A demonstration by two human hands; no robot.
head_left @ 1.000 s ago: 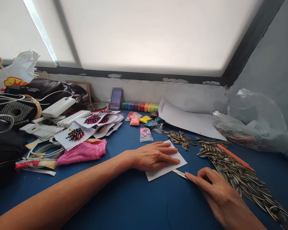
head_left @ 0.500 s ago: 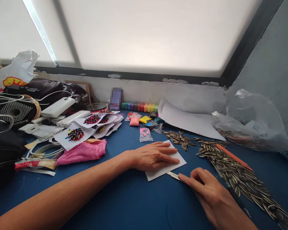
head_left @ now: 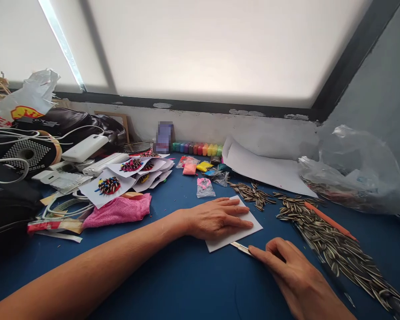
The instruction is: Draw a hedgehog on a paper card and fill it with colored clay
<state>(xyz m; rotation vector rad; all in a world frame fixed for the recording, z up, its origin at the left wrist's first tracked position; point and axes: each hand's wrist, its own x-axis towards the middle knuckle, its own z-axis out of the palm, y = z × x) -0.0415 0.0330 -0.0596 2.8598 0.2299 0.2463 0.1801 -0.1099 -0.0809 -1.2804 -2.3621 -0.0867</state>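
My left hand (head_left: 216, 218) lies flat on a folded sheet of white paper (head_left: 251, 230), fingers stretched out and pressing it to the blue table. In my right hand (head_left: 295, 269), closed at the near right, is a slim pale craft knife (head_left: 242, 249). The index finger rests along the knife, and its tip meets the paper's near edge. Whether the blade is between the paper's layers I cannot tell. Most of the handle is hidden in the hand.
Sunflower seeds (head_left: 336, 253) spread along the right, with an orange stick (head_left: 330, 221) on them. Clay packets (head_left: 189, 167) lie beyond my hands. Decorated paper cards (head_left: 108, 189) and a pink cloth (head_left: 118, 211) are at left. White sheets (head_left: 263, 166) and a plastic bag (head_left: 363, 173) stand behind.
The whole scene has shifted slightly to the right in view. Both hands, the paper and the knife keep nearly the same positions relative to each other.
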